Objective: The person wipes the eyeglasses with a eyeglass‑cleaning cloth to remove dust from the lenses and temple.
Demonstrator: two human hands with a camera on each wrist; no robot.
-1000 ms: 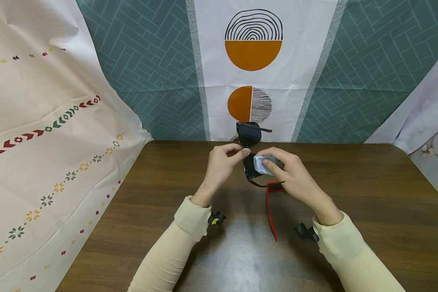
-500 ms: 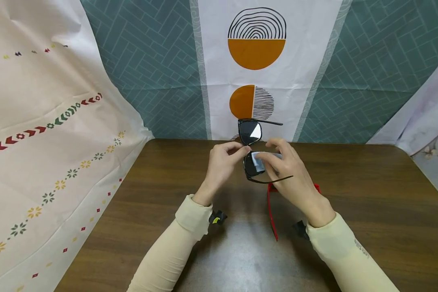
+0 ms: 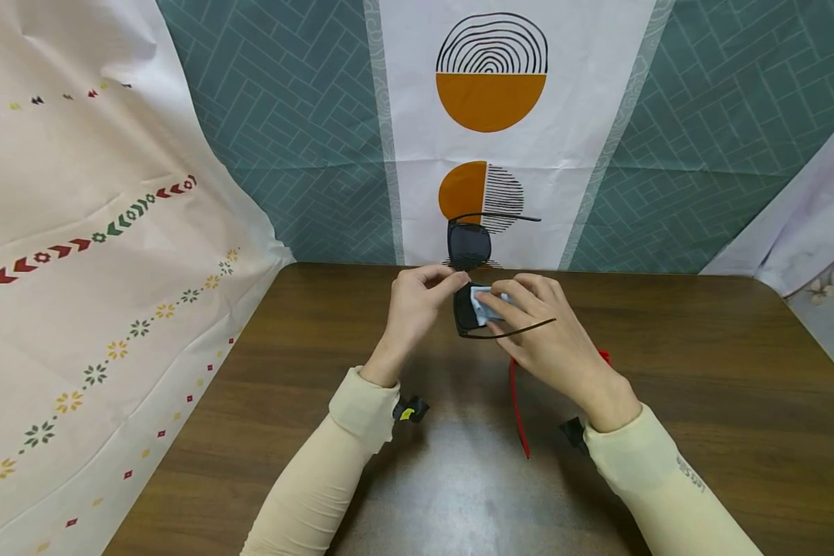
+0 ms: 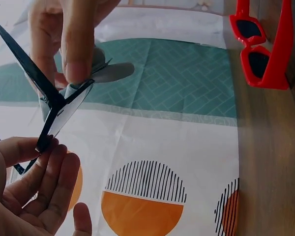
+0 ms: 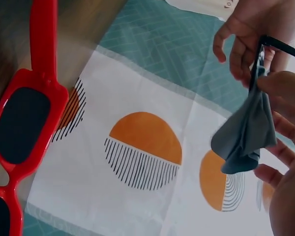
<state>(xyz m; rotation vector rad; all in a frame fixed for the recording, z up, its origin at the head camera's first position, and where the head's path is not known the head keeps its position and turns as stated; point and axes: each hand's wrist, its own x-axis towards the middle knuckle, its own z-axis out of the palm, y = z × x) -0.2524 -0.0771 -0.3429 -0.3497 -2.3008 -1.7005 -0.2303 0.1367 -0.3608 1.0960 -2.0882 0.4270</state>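
Note:
Black sunglasses (image 3: 469,245) are held up over the far edge of the table, their arms spread and pointing right. My left hand (image 3: 417,305) pinches them at the bridge between thumb and fingers. With my right hand (image 3: 556,340) I pinch a light blue cloth (image 3: 483,313) against the nearer lens. In the right wrist view the cloth (image 5: 246,135) hangs in folds below the fingertips and covers much of that lens. The farther lens is bare. Red sunglasses (image 3: 517,405) lie on the table, partly hidden under my right hand.
The brown wooden table (image 3: 264,401) ends at a hanging fabric backdrop (image 3: 306,139) with orange and striped circles. A cream patterned cloth (image 3: 111,255) drapes along the left side. In the left wrist view the red sunglasses (image 4: 281,59) stand apart from both hands.
The right hand has shifted its grip and moved slightly left with the cloth over the nearer lens. The black sunglasses have tilted and risen a little; the left hand keeps its pinch.

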